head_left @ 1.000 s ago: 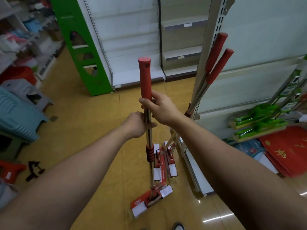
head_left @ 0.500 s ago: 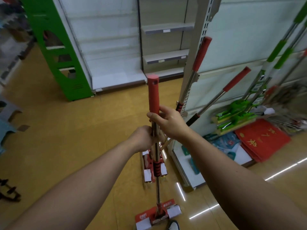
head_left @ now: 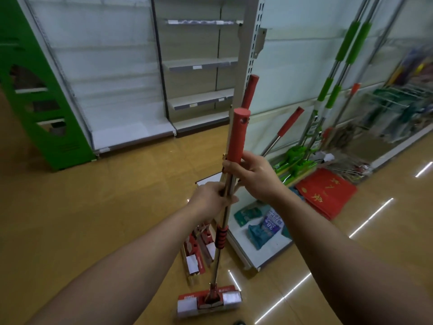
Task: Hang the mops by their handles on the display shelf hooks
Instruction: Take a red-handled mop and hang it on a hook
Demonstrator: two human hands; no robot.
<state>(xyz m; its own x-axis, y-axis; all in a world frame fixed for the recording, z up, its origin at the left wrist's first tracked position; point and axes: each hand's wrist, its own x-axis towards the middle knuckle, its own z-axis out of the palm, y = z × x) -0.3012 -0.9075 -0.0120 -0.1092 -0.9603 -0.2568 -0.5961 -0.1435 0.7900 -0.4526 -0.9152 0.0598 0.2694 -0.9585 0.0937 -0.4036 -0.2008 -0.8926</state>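
I hold a red-handled sponge mop nearly upright in front of me, its red and white head just above the floor. My right hand grips the lower end of the red grip. My left hand grips the metal shaft just below. Two more red-handled mops lean against the end post of the display shelf, their heads on the floor. Green-handled mops stand against the shelf's panel to the right. No hook shows plainly.
Packaged goods and red mats lie on the shelf's low base. Bare white shelving and a green stand rise behind. Blurred cleaning goods fill the far right. Glossy yellow floor spreads left.
My view has swung right and nearer the display shelf. The mop in my hands has tilted slightly and its head has come closer to my feet. Both grips stay the same.
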